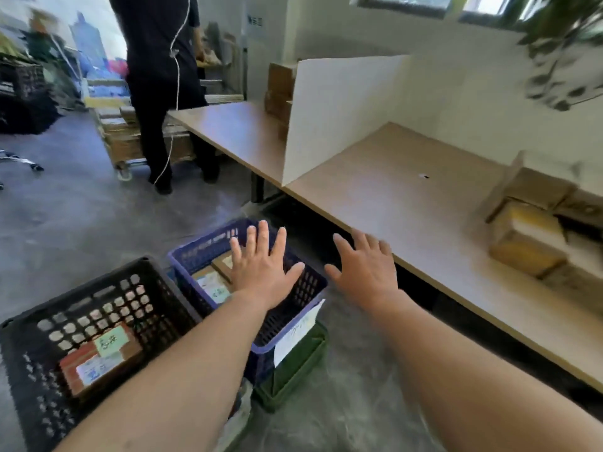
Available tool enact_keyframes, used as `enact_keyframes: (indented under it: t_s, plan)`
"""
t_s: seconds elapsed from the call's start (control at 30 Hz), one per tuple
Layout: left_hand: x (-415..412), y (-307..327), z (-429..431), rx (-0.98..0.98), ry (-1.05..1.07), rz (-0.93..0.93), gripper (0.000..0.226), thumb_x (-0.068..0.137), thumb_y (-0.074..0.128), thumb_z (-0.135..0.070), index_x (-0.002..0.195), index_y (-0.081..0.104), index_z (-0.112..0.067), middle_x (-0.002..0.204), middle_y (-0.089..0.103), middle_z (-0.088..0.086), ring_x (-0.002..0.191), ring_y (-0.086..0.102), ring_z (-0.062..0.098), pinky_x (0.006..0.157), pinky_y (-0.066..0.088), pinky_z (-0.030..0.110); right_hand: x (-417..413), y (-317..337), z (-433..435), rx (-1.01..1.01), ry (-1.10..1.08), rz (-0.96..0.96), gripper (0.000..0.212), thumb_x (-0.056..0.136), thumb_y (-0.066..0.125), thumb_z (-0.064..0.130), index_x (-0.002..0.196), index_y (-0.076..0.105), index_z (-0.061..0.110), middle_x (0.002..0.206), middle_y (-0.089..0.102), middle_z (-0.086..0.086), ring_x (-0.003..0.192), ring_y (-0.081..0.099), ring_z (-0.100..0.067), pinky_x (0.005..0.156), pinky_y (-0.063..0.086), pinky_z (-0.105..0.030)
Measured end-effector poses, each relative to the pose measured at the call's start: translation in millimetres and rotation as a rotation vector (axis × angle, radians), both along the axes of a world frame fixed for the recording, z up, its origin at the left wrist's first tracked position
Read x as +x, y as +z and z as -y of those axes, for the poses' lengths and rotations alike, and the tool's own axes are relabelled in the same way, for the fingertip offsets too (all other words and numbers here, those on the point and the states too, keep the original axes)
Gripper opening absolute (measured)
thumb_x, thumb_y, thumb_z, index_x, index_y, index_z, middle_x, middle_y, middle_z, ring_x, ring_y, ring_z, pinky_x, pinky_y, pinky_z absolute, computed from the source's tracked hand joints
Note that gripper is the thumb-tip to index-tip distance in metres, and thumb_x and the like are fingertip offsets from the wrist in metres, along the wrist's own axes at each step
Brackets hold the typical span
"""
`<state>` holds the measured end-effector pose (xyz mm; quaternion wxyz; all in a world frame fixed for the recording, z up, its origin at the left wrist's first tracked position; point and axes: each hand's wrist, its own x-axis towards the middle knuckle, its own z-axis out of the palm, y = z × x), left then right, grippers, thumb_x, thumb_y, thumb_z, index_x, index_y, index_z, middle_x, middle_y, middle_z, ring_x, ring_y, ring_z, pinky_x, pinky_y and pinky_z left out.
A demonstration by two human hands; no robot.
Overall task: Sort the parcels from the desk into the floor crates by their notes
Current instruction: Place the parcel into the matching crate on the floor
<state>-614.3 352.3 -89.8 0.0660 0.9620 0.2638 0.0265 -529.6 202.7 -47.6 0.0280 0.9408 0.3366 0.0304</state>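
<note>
My left hand (261,262) hovers flat, fingers spread, over the blue crate (310,285) on the floor and holds nothing. Parcels (212,282) with labels lie inside that crate. My right hand (362,269) is also spread and empty, between the blue crate and the desk's front edge. A black crate (39,327) at the lower left holds a brown parcel (98,360) with a green note. More cardboard parcels (528,246) are piled on the desk (408,216) at the right.
A green crate (300,370) sits under the blue one, with a white paper label on the blue crate's wall. A white divider (339,115) stands on the desk. A person in dark clothes (163,76) stands by a cart of boxes at the back.
</note>
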Motion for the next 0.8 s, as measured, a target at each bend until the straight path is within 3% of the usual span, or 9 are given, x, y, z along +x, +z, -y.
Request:
enact_keyframes:
  t_s: [0.53,0.8]
  plan:
    - [87.1,19.9,157.4,0.030,-0.358,0.019,0.078,0.095,0.016,-0.066,0.153,-0.013,-0.024,0.158,-0.025,0.013,0.146,-0.023,0.030,0.116,-0.010,0.054,34.0,14.1,187.5,0.036,-0.357,0.053,0.062,0.097,0.039,0.052,0.151,0.022,0.026,0.157,0.023,-0.011,0.142,0.023,-0.031,0.117,0.017,-0.048]
    - [152.4,32.3,297.1,0.096,-0.525,-0.018,0.078,0.095,0.017,-0.066,0.153,-0.016,-0.025,0.155,-0.030,0.013,0.144,-0.026,0.032,0.117,-0.010,0.054,81.9,12.3,336.5,0.116,-0.524,0.057,0.064,0.097,0.041,0.052,0.152,0.020,0.027,0.158,0.022,-0.011,0.144,0.023,-0.029,0.117,0.019,-0.048]
